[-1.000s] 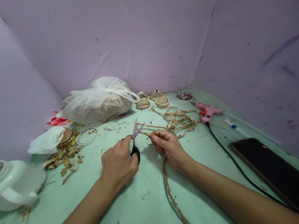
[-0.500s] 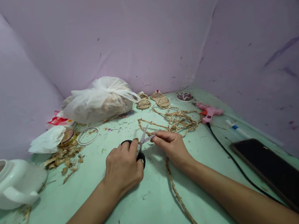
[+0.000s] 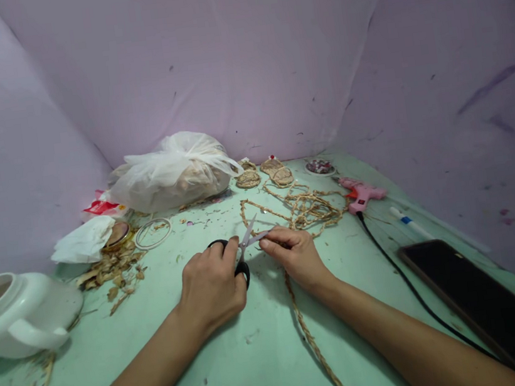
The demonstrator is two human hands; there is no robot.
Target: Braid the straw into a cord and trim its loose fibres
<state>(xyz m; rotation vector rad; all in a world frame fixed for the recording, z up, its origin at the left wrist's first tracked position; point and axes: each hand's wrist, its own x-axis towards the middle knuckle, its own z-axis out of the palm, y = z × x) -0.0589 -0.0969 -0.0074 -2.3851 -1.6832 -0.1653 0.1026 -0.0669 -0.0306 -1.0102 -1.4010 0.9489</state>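
My left hand (image 3: pixel 213 281) is closed round the black handles of a pair of scissors (image 3: pixel 247 241), whose blades stand apart and point away toward my right hand. My right hand (image 3: pixel 295 253) pinches a braided straw rope (image 3: pixel 313 344) between thumb and fingers, close to the blade tips; the exact pinched part is hidden by the fingers. From under this hand the rope runs down to the bottom edge of the view. Beyond the hands lies a loose tangle of the same rope (image 3: pixel 313 206).
Along the back sit a white plastic bag (image 3: pixel 174 175), small woven slippers (image 3: pixel 278 172) and a dish of beads (image 3: pixel 319 167). At right are a pink glue gun (image 3: pixel 362 193), its cord, a pen (image 3: pixel 408 222) and a phone (image 3: pixel 481 303). Left: dry scraps (image 3: pixel 116 272) and a white pot (image 3: pixel 31 311).
My right hand's fingers have shifted slightly at the pinch near the blades. The left hand and scissors look nearly unchanged.
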